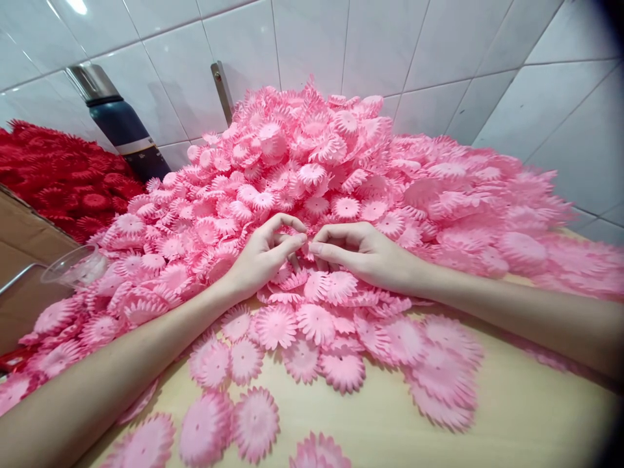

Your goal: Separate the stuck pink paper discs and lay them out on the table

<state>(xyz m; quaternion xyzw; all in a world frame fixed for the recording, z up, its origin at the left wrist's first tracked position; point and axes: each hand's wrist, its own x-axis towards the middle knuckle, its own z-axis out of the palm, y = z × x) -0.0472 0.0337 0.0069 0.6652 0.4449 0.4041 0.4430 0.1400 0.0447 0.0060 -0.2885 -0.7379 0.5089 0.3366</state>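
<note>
A large heap of pink scalloped flower discs [316, 162] rises in front of me. Over its near slope, at the middle of the view, my left hand [270, 250] and my right hand [363, 253] almost meet at the fingertips. Thumb and index finger are pinched together on each hand; whatever lies between them is too small to make out against the pink. Below my hands, loose pink discs [256, 422] lie flat on the pale wooden table [385, 422], some overlapping in small stacks.
Red flower pieces [63, 175] are piled at the far left beside a dark blue bottle [121, 123] with a steel cap. Nearer stand a cardboard box [29, 260] and a clear plastic cup [78, 266]. White wall tiles [370, 52] rise behind the heap.
</note>
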